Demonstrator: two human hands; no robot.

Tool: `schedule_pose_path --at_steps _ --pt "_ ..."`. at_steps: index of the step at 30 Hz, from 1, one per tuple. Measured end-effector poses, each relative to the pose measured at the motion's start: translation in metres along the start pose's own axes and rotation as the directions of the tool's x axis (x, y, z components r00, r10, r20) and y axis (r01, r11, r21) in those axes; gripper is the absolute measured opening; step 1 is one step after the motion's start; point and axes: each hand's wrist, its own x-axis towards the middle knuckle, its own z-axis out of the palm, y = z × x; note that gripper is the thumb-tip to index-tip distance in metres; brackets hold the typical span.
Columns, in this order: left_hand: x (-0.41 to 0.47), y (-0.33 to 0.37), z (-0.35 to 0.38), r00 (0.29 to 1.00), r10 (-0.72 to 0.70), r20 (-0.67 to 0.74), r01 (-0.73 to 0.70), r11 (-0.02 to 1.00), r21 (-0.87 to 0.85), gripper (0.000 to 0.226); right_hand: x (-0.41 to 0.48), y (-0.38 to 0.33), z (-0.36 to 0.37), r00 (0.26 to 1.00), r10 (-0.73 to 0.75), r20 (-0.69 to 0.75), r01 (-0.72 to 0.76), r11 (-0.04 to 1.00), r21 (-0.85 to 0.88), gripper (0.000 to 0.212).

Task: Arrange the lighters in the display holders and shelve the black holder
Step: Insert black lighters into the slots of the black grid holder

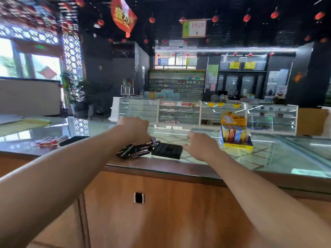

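A heap of several dark lighters (136, 150) lies on the glass counter top (268, 158). Just right of the heap sits the flat black holder (167, 150). My left hand (134, 128) hovers above the far end of the heap, fingers bent downward; whether it touches a lighter is hidden. My right hand (201, 144) hangs with loosely spread fingers just right of the black holder and holds nothing. A yellow display holder (236, 138) filled with several colourful upright lighters stands further right.
A red and white packet (49, 141) and a flat black item (72, 139) lie on the counter at the left. The wooden counter front (161, 212) is below. Glass display cases (206, 113) and shelves stand across the shop.
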Motion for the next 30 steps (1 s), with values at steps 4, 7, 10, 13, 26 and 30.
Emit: schedule_pose_path --at_steps 4,7,10,13,26,30 --pt "-0.009 -0.002 0.002 1.0 -0.019 0.006 0.019 1.0 -0.009 0.052 0.001 -0.018 0.002 0.998 -0.056 -0.011 0.055 0.998 -0.018 0.042" --pt "-0.014 -0.004 0.015 1.0 -0.018 0.024 0.019 0.999 -0.029 0.055 0.006 -0.034 0.006 0.996 -0.09 -0.006 0.09 0.996 -0.015 0.047" --pt "-0.016 -0.01 0.024 0.997 -0.037 0.064 0.04 0.998 -0.039 0.05 0.013 -0.053 0.015 0.993 -0.118 0.011 0.118 0.993 -0.002 0.049" --pt "-0.013 -0.017 0.031 0.994 -0.061 0.089 0.065 0.997 -0.043 0.05 0.025 -0.069 0.022 0.987 -0.16 0.0 0.16 0.987 0.011 0.042" --pt "0.099 -0.04 0.09 0.99 -0.103 0.1 0.12 0.976 -0.183 0.07 0.117 -0.05 0.084 0.986 -0.169 -0.004 0.168 0.978 0.121 0.056" --pt "0.126 -0.033 0.111 0.992 -0.086 0.093 0.108 0.957 -0.27 0.077 0.125 -0.027 0.109 0.979 -0.191 0.073 0.177 0.971 0.162 0.072"
